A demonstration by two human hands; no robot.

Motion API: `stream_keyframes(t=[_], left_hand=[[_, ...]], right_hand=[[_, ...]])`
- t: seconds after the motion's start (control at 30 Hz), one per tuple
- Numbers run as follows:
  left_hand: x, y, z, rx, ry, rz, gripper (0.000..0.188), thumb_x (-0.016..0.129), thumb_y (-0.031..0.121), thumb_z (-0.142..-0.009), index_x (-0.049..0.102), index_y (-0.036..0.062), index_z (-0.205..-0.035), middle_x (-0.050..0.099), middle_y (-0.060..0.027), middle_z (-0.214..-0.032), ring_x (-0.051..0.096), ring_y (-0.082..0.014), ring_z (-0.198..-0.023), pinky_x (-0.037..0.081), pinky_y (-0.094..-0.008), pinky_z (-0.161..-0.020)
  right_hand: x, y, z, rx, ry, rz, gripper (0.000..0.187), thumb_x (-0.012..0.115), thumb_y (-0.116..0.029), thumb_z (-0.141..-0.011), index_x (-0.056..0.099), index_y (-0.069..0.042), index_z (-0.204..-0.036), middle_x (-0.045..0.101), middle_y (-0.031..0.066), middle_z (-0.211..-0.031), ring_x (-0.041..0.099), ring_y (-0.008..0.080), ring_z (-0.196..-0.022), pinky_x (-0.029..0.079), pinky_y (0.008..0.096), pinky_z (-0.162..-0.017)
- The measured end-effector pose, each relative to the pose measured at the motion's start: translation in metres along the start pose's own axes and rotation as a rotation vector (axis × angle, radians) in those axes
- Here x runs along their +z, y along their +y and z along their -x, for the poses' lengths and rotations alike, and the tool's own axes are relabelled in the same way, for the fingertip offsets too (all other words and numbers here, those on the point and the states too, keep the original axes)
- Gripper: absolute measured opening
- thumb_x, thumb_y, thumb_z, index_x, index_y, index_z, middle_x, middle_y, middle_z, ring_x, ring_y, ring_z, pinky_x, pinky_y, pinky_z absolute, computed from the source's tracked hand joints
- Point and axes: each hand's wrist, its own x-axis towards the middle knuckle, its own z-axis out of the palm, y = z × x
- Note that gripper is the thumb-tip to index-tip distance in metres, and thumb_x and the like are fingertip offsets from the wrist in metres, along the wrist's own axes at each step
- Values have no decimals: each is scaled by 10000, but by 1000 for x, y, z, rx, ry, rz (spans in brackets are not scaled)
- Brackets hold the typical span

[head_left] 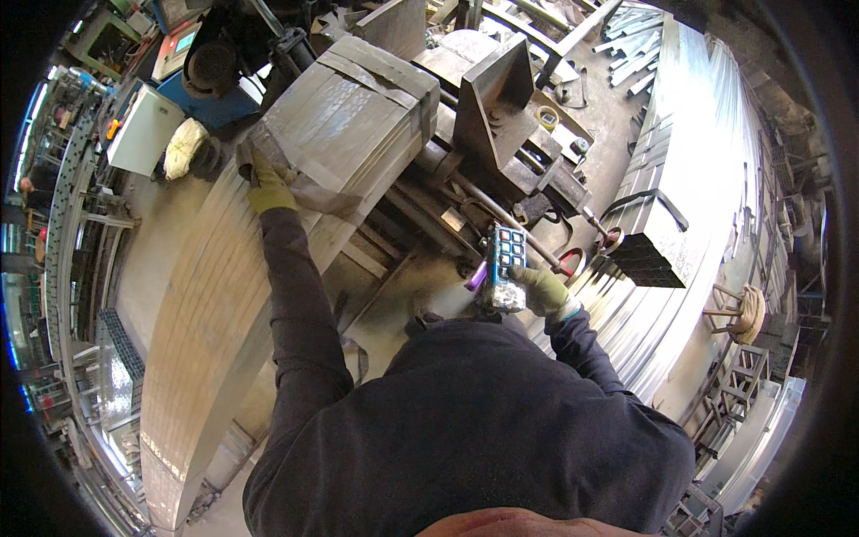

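Head view, looking straight down: the left hand (267, 190), in a yellow-green glove, lies flat with fingers spread on the near corner of a strapped bundle of steel strip (344, 116), which sits raised over the long stack of sheet metal (201, 295) running away to the left. The hand presses against the bundle; it is not wrapped around anything. The right hand (541, 288), gloved too, is clamped round a pendant remote control (504, 267) with a grid of blue buttons, held just in front of the chest, its thumb hidden behind the casing.

My read: this is a guiding job. To do it well, keep that left palm on the bundle's outer face, never under it or between it and the stack below, and steady it with light pressure. Work the remote in short presses so the load does not swing toward the dark steel machine block (501, 107) just beside it. Another pile of galvanised profiles (689, 161) lies well apart on the right.
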Motion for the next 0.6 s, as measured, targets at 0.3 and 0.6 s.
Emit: stream_keyframes(t=[0.3, 0.6], left_hand=[[24, -83, -51, 385, -88, -486, 445, 510, 395, -1055, 654, -22, -1114, 700, -79, -804, 666, -196, -662, 543, -358, -606], [56, -54, -18, 2, -120, -169, 434, 454, 310, -1084, 593, -52, -1281, 710, -97, -887, 677, -203, -659, 583, -302, -628]], right_hand=[[-8, 1, 17, -58, 26, -19, 679, 796, -237, -902, 466, -36, -1461, 656, 142, -1292, 670, 293, -1164, 558, 439, -1014], [-14, 5, 27, -62, 99, -44, 638, 767, -149, -923, 468, -13, -1469, 655, 94, -1297, 652, 224, -1156, 533, 381, -1022]])
